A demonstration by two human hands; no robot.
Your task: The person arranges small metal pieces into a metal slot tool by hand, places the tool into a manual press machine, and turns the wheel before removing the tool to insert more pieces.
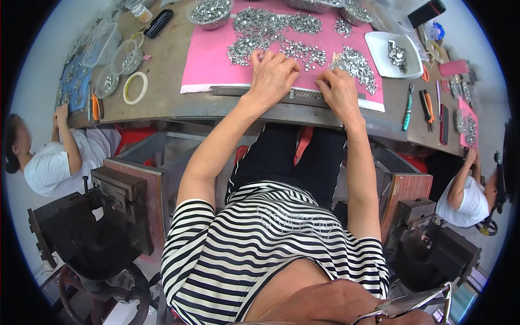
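Observation:
A long, narrow dark metal rail (230,91) lies along the near edge of a pink cloth (208,62). Several small silvery pieces (310,94) sit in a row in it, between my hands. My left hand (272,77) is above the rail, its fingers bent and its thumb side turned toward the row. At the row's right end, my right hand (341,93) has thumb and forefinger drawn together. Whatever either hand pinches is too small or hidden. Beyond them, loose heaps of small shiny metal pieces (252,46) cover the cloth, with another heap (356,69) beside my right fingers.
Tubs of metal pieces (210,12) stand at the back; a white tray (379,64) is at right. Pliers (428,108), a teal-handled tool (407,111) and a tape roll (135,88) lie on the bench. People work on both sides; metal machines (116,208) stand near me.

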